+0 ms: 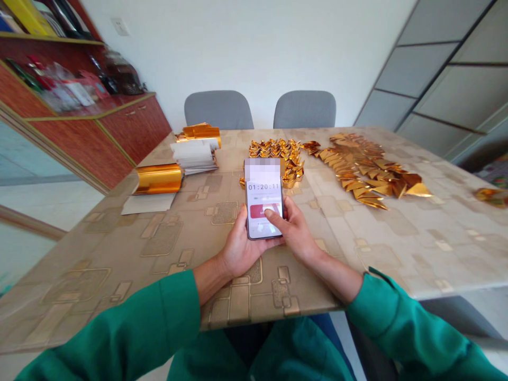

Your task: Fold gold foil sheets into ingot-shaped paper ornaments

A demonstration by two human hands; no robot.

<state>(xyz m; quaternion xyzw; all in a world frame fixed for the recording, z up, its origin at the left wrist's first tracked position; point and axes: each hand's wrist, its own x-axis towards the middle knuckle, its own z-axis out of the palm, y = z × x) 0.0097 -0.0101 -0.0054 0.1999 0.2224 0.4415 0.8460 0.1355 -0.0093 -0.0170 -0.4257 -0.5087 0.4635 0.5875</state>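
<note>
A smartphone (264,198) is held upright above the table (166,243), its screen showing a timer and a red button. My left hand (238,248) wraps around its lower left edge from below. My right hand (296,230) supports the phone's right side, with the thumb pressed on the red button. Both arms wear green sleeves.
Folded gold foil pieces lie in a heap (280,153) behind the phone and in a long spread (365,169) to the right. A gold foil roll (159,179) and a white paper stack (194,153) sit at left. Two grey chairs (260,108) stand beyond; a red cabinet (99,127) is at left.
</note>
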